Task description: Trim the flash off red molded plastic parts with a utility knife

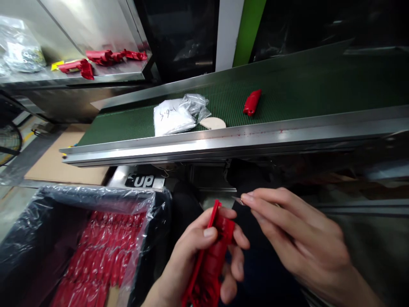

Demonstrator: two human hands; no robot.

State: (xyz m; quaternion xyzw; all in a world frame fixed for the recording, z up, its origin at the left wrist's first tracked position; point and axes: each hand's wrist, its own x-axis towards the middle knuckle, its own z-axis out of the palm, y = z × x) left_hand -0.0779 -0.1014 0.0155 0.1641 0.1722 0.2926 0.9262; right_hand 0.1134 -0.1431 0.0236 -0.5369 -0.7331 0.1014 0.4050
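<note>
Bin of parts: to the left of your left hand, a dark bin lined with clear plastic holds rows of red plastic parts like the one you hold.
Shelf: far up and left of your left hand, a steel shelf carries a few loose red pieces and a clear bag.
Left hand: your left hand is closed around a red plastic part, thumb across its face, fingers curled behind it; the part stands tilted, upper end toward the conveyor.
Conveyor: above both hands, a green belt runs behind a steel rail.
On the belt: above your left hand lie a white plastic bag with handwriting and a pale round disc touching its right edge; farther right, well apart, a single red part lies on the belt.
Right hand: your right hand is pinched, fingertips drawn together on a small thin metal piece; you cannot tell exactly what it is. Its tip sits just beside the upper end of the held red part, to its right.
</note>
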